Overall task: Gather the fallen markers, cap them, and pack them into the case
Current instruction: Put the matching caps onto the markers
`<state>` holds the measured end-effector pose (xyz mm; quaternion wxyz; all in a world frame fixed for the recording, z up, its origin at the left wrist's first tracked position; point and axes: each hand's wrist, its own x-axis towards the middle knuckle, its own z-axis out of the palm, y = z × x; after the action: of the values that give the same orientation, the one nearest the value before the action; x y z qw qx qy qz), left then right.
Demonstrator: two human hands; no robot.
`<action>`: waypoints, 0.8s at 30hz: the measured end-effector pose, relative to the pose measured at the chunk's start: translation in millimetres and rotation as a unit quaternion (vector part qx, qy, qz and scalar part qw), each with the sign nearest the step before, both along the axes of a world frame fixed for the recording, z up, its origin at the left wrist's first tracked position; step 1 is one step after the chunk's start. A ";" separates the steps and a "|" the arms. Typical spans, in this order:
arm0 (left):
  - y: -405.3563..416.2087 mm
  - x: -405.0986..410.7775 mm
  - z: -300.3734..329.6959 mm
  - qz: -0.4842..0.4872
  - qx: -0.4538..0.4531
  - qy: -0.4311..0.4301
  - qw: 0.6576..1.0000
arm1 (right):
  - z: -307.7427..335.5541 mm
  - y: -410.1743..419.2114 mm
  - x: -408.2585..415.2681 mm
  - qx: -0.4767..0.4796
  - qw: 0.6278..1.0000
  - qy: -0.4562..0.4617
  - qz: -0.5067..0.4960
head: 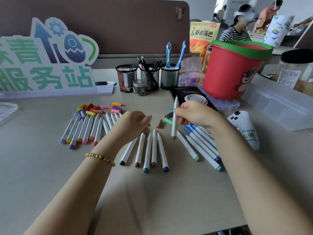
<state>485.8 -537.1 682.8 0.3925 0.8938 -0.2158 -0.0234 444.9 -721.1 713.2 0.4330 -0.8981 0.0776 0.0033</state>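
Observation:
Several uncapped white markers lie on the beige desk (pixel 42 175) in three groups: a warm-coloured row (pixel 81 131) at the left, dark ones (pixel 149 150) in the middle, blue and green ones (pixel 199 146) at the right. Loose caps (pixel 100 109) are heaped behind the left row. A brown cap (pixel 159 123) lies between my hands, with grey and green caps (pixel 168 118) beside it. My right hand (pixel 194 114) grips one white marker (pixel 175 117) almost upright, above the desk. My left hand (pixel 135 122) hovers with fingers relaxed near the brown cap. A white panda pouch (pixel 245 128) lies at the right.
Three mesh pen cups (pixel 147 77) and a small clip jar (pixel 139 87) stand at the back. A red bucket with a green rim (pixel 235 68), a clear plastic box (pixel 279 106) and a black booklet (pixel 189 94) fill the right side. A sign board (pixel 45 56) stands back left.

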 end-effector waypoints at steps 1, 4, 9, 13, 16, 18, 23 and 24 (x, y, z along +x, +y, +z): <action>-1.9 -3.3 1.5 -0.022 -0.047 0.043 0.998 | -0.8 1.7 1.7 0.079 0.997 -0.008 0.010; -5.3 -11.3 6.0 -0.074 -0.122 0.123 0.982 | -11.0 16.8 8.7 0.206 0.978 -0.036 0.018; -1.8 -10.5 7.6 -0.055 -0.150 0.165 0.973 | -19.8 27.7 15.2 0.224 0.972 -0.068 0.021; 2.4 -7.2 6.5 -0.006 -0.198 0.201 0.959 | -41.1 18.0 27.8 -0.067 0.988 -0.142 -0.002; 3.1 -7.2 5.9 0.010 -0.230 0.221 0.948 | -54.4 16.0 29.0 -0.289 0.946 -0.135 0.055; 2.1 -7.1 5.5 0.024 -0.244 0.227 0.943 | -55.1 17.3 26.9 -0.352 0.921 -0.136 0.096; -1.3 -5.9 3.7 0.062 -0.247 0.219 0.942 | -49.8 22.9 22.5 -0.439 0.874 -0.175 0.117; -1.3 -5.8 3.1 0.064 -0.247 0.216 0.943 | -50.3 23.7 22.5 -0.457 0.862 -0.183 0.125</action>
<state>480.1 -538.4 685.9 0.6384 0.7545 -0.0672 -0.1367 467.3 -697.4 662.9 -0.0232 -0.9818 -0.1228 -0.1427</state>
